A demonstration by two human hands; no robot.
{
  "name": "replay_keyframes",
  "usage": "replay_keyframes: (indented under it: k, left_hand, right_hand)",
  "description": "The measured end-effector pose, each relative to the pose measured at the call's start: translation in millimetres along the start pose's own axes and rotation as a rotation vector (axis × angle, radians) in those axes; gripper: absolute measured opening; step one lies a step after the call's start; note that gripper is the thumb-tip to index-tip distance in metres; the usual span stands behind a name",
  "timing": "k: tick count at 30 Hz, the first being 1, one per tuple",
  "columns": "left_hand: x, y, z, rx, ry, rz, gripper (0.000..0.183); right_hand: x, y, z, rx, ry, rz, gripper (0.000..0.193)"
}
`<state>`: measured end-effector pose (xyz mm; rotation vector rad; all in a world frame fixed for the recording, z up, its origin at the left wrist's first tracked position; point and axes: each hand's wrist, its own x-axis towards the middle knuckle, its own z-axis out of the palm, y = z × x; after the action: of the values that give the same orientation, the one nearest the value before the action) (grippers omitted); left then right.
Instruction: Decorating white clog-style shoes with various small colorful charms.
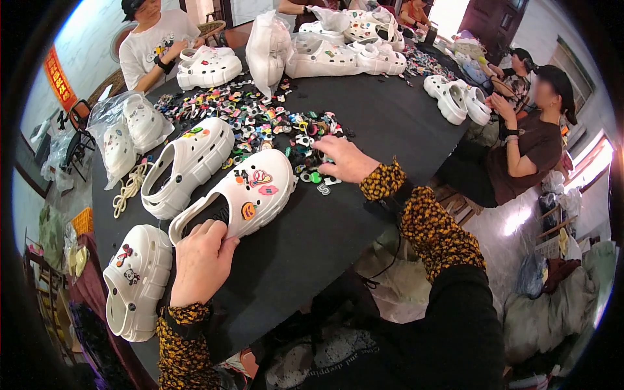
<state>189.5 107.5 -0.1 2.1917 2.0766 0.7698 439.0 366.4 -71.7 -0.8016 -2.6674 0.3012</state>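
Note:
My left hand (203, 261) grips the heel end of a white clog (265, 185) whose toe points away to the right. Several colourful shoe charms sit on that clog's upper. My right hand (348, 159) reaches over the near edge of a pile of small mixed charms (260, 127), fingers stretched out and a little apart. No charm shows in its grasp. A green charm (316, 177) and a grey number-shaped charm (324, 189) lie just below it. Beside the held clog is another white clog (195, 162), and a third clog (135, 283) with charms rests left of my left hand.
The black table (292, 250) carries bagged clogs (127, 136) at left and more white clogs (338, 57) at the back. A beige cord (132, 190) lies near the left edge. Other people sit or stand around the table, including one person (530, 140) at right.

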Motion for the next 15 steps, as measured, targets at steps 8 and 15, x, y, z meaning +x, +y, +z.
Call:
replay_keyframes:
  k: [8, 15]
  left_hand:
    - [2, -6, 1, -0.018, 0.007, -0.001, 0.018]
    - [2, -5, 1, -0.009, -0.004, -0.006, 0.018]
  right_hand:
    - [-22, -31, -14, 0.158, -0.026, -0.214, 0.027]
    - [-20, -13, -49, 0.168, -0.166, -0.071, 0.02]
